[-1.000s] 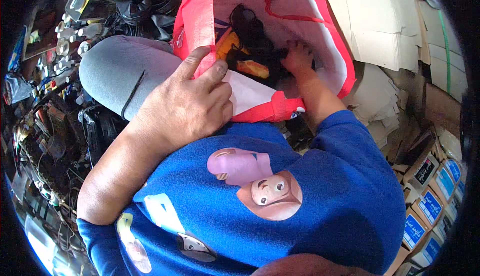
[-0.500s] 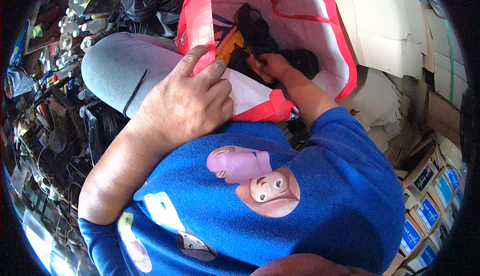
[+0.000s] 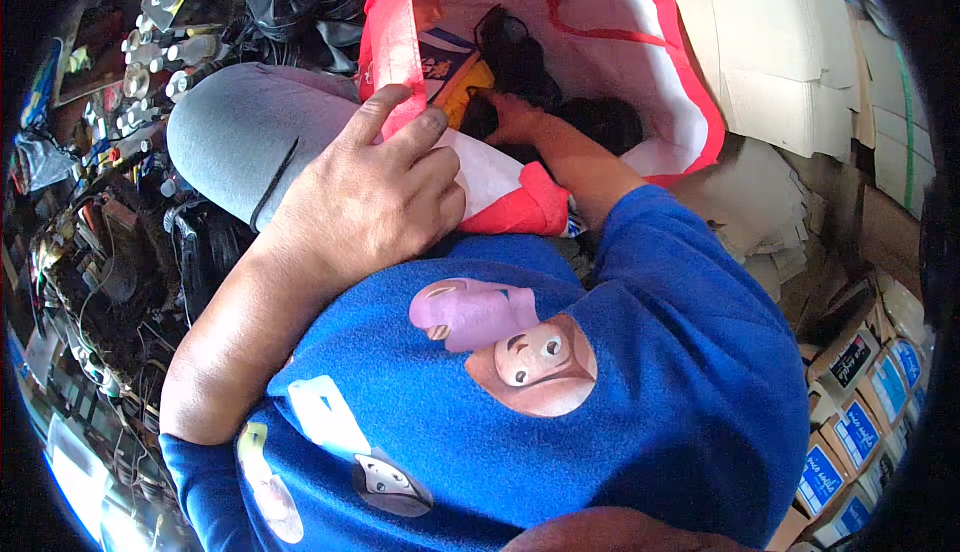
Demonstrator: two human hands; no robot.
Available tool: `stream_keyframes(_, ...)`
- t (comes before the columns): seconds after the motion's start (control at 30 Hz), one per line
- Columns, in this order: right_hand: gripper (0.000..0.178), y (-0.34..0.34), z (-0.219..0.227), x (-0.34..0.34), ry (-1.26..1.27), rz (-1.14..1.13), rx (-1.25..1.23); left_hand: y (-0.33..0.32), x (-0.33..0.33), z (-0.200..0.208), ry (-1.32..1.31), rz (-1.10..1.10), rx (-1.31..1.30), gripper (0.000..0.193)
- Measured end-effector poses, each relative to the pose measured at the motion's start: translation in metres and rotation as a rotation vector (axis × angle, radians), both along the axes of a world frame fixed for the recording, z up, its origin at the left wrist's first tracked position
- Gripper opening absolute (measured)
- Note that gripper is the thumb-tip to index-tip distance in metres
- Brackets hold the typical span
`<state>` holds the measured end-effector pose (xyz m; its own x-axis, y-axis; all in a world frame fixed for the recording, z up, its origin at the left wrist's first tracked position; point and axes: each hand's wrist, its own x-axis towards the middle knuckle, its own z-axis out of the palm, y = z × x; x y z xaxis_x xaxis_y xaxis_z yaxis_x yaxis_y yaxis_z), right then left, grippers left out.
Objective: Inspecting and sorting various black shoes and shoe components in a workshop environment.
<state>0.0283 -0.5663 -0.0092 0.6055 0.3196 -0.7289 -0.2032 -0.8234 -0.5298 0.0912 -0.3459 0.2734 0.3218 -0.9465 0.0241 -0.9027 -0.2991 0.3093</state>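
A large white bag with red trim (image 3: 690,102) gapes in front of me, its mouth facing my body. My left hand (image 3: 370,187) is closed on the bag's red rim at the left, the strip running between its fingers. My right hand (image 3: 520,120) is inside the bag, its fingers curled against dark stuff beside a yellow piece (image 3: 470,92); what they hold is hidden in shadow. Black bundled items (image 3: 515,57) lie deeper in the bag. A dark blue printed packet (image 3: 440,62) sits along its left wall.
My grey-clad knee (image 3: 250,137) is left of the bag. Bottles (image 3: 190,50) and tangled black items (image 3: 285,7) crowd the left side. Flattened cardboard sheets (image 3: 770,42) stand at the right, above small boxes with blue labels (image 3: 855,432).
My right hand has shifted slightly left and up within the bag, toward the yellow piece. The bag's lower red edge has moved a little left. The left hand keeps its place on the rim.
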Motion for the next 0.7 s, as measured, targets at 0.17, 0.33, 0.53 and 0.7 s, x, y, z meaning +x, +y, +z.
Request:
stream_keyframes(0.17,0.076,-0.01,0.007,0.01,0.005,0.102,-0.267,0.0,0.002,-0.001,-0.017,-0.012,-0.003,0.01)
stream_keyframes(0.33,0.065,-0.054,-0.001,0.022,-0.05,-0.012,-0.337,0.0,0.003,-0.003,0.005,0.005,-0.011,0.009)
stream_keyframes(0.53,0.07,-0.072,-0.032,0.024,-0.156,-0.553,-0.2,0.002,0.004,-0.005,0.008,0.01,-0.005,0.011)
stream_keyframes(0.7,0.074,-0.075,-0.035,0.037,0.025,-0.77,-0.048,0.003,0.006,-0.004,0.017,0.026,0.011,0.011)
